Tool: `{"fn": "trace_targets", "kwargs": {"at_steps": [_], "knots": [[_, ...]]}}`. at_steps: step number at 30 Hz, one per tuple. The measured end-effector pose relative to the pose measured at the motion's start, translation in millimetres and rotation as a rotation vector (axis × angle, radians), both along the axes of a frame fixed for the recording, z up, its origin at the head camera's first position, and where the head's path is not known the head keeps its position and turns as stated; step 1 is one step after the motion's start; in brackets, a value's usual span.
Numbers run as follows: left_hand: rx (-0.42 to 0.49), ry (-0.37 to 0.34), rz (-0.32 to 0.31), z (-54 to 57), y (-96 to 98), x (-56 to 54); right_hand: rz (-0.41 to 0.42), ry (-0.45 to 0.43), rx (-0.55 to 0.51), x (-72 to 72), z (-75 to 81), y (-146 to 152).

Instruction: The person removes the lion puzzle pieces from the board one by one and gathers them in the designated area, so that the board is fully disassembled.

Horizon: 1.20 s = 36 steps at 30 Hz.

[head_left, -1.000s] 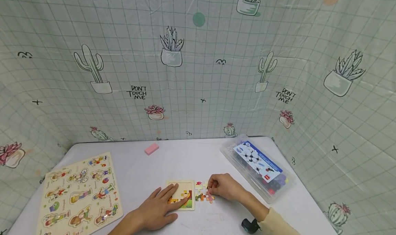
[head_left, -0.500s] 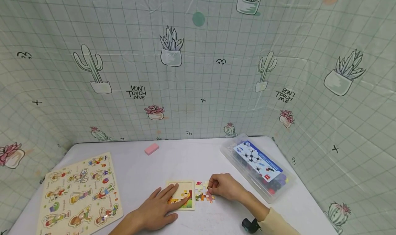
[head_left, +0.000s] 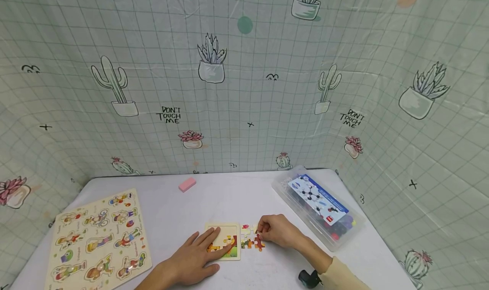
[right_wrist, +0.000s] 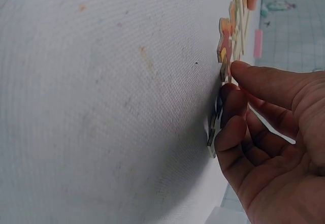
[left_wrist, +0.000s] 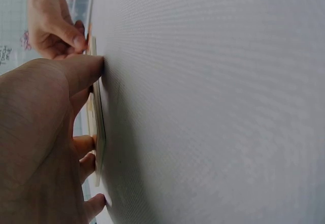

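Note:
My left hand (head_left: 195, 258) lies with spread fingers over a small wooden puzzle tray (head_left: 231, 226), partly filled with colourful pieces. In the left wrist view its fingertips rest along the tray's thin edge (left_wrist: 100, 148), with the thumb nearer the right hand. Just right of the tray is a cluster of jigsaw pieces (head_left: 247, 243) on the table. My right hand (head_left: 279, 231) has curled fingers and pinches a reddish-brown puzzle piece (head_left: 259, 244) at the cluster's right side. The right wrist view shows thumb and forefinger tips at the pieces (right_wrist: 225, 38); the fingers hide part of them.
At left lies a large wooden peg board (head_left: 95, 239) with printed figures. A pink eraser-like block (head_left: 187, 184) sits toward the back. A clear plastic case (head_left: 317, 207) of molecule-model parts stands at right, and a small black object (head_left: 308, 278) lies near the right sleeve.
The piece at the right hand's fingertips looked pale pink before and shows darker red now. Both hands stay in nearly the same place.

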<state>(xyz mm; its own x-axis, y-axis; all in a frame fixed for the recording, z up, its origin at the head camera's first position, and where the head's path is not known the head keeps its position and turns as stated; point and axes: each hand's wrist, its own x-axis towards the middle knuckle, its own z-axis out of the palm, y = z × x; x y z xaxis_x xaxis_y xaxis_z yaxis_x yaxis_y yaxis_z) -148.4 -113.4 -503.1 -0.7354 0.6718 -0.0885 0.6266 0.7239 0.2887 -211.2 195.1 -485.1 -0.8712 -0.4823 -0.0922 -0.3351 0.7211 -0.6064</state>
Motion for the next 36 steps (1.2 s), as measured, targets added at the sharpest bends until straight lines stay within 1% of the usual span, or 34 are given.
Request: {"fn": "trace_targets", "kwargs": {"at_steps": [8,11,18,20,24,28,31,36], "knots": [[0.022,-0.009,0.0,2.3,0.2,1.9,-0.009,-0.005,-0.004,-1.6,0.4,1],[0.036,-0.001,-0.014,4.7,0.2,3.3,-0.012,-0.013,-0.009,-2.7,2.2,-1],[0.006,-0.025,-0.001,11.3,2.1,4.6,0.001,-0.002,-0.023,-4.2,7.4,-12],[0.004,-0.022,-0.001,12.1,2.6,5.2,0.012,0.0,-0.036,-4.2,7.6,-18],[0.011,0.002,-0.015,11.9,3.1,4.9,0.038,-0.008,-0.054,-3.9,7.6,-30],[0.027,0.073,-0.037,11.9,2.8,4.7,0.063,-0.019,-0.057,-2.9,7.5,-42],[0.04,0.116,-0.045,13.0,2.0,5.1,0.09,-0.007,-0.049,-2.9,7.2,-51],[0.043,0.137,-0.056,14.8,0.3,6.3,0.143,0.019,0.002,-1.6,7.4,-65]]}}
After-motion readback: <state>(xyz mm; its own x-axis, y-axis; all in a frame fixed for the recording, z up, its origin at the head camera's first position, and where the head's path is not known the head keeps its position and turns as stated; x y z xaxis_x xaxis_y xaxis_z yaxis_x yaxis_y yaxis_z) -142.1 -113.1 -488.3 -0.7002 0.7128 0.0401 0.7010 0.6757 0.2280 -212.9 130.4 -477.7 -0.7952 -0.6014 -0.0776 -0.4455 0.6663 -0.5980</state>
